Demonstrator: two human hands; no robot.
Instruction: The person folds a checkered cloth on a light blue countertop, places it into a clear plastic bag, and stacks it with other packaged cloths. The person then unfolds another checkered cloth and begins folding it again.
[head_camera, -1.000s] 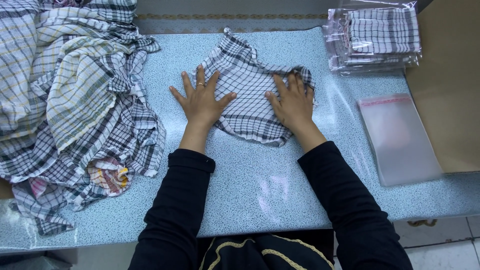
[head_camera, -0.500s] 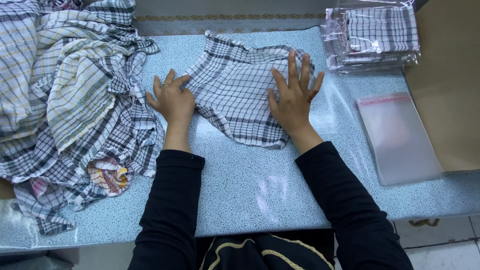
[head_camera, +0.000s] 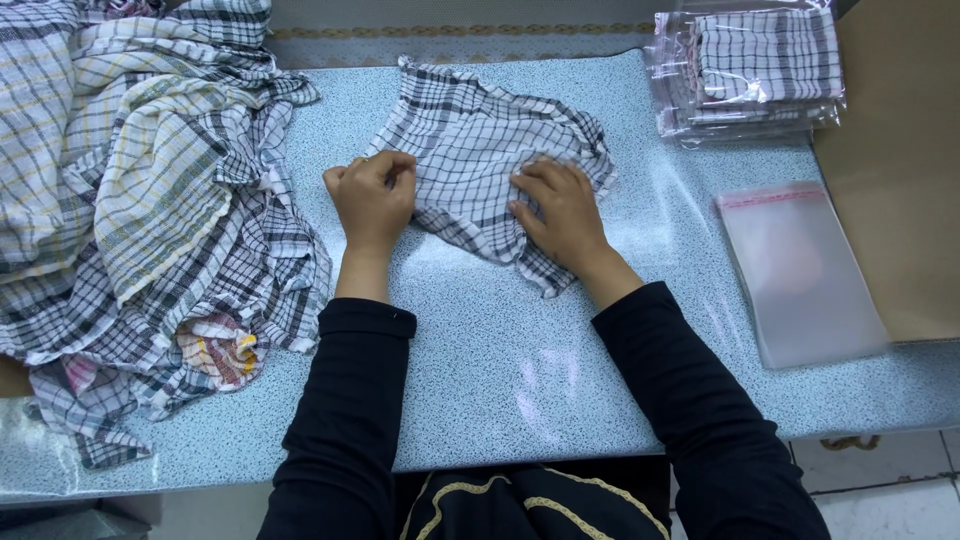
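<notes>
We see a black-and-white checked square of thin woven cloth (head_camera: 470, 150) lying crumpled on the speckled pale blue tabletop (head_camera: 500, 370), slightly above the middle of the surface and directly ahead of the person's two black-sleeved arms. The left hand (head_camera: 372, 195) sits at the cloth's left edge with its fingers curled in, pinching that edge between thumb and fingertips. The right hand (head_camera: 562, 210) lies flat and open on the cloth's lower right part, palm down, fingers spread and pressing the fabric against the table. So the cloth stretches between the two hands and extends away from them toward the far edge of the table, with a loose corner trailing out below the right hand.

To the left of the left hand, near but apart from it, we find a large heap of similar checked cloths in grey, cream and black (head_camera: 140, 210). At the far right corner stands a stack of folded checked cloths sealed in clear plastic bags (head_camera: 755, 70). A flat empty clear plastic bag (head_camera: 800, 270) lies to the right of the right hand, well apart from it, beside a brown cardboard sheet (head_camera: 900, 160).
</notes>
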